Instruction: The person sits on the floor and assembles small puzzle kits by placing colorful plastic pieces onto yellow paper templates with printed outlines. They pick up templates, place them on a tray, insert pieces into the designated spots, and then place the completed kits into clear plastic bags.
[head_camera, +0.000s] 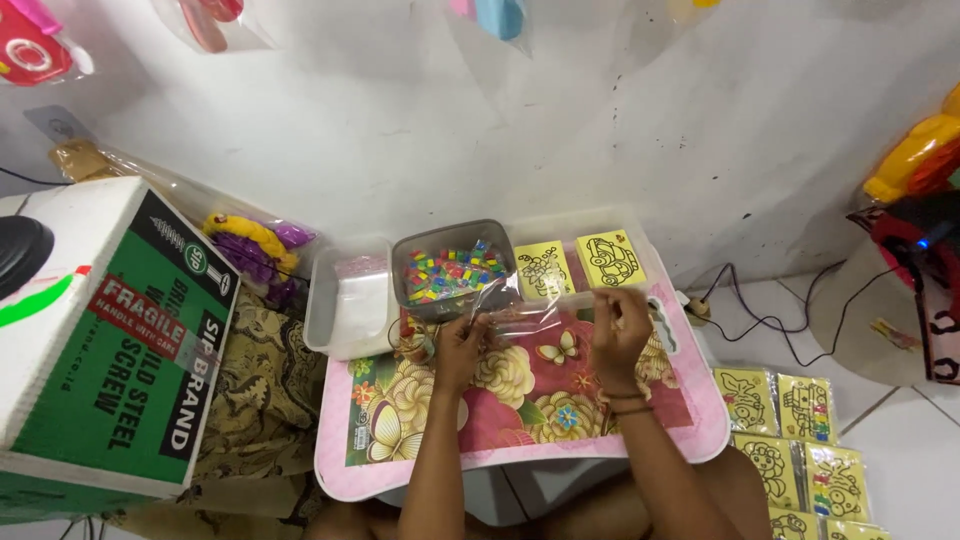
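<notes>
we see left hand (462, 345) pinching clear bag (520, 318) | right hand (620, 325) gripping its other end | over pink tray (700, 425) | bead tub (455, 270) just behind

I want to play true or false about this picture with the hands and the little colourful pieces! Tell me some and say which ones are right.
1. Both hands, left hand and right hand, hold a clear plastic bag. True.
2. The grey tub is full of water. False: it holds small colourful pieces.
3. The small table has a flowery top. True.
4. The yellow picture cards lie inside the cardboard box. False: two lie in a clear tray behind the hands; more lie on the floor.
5. The white tub is right of the grey tub. False: it is left.
</notes>
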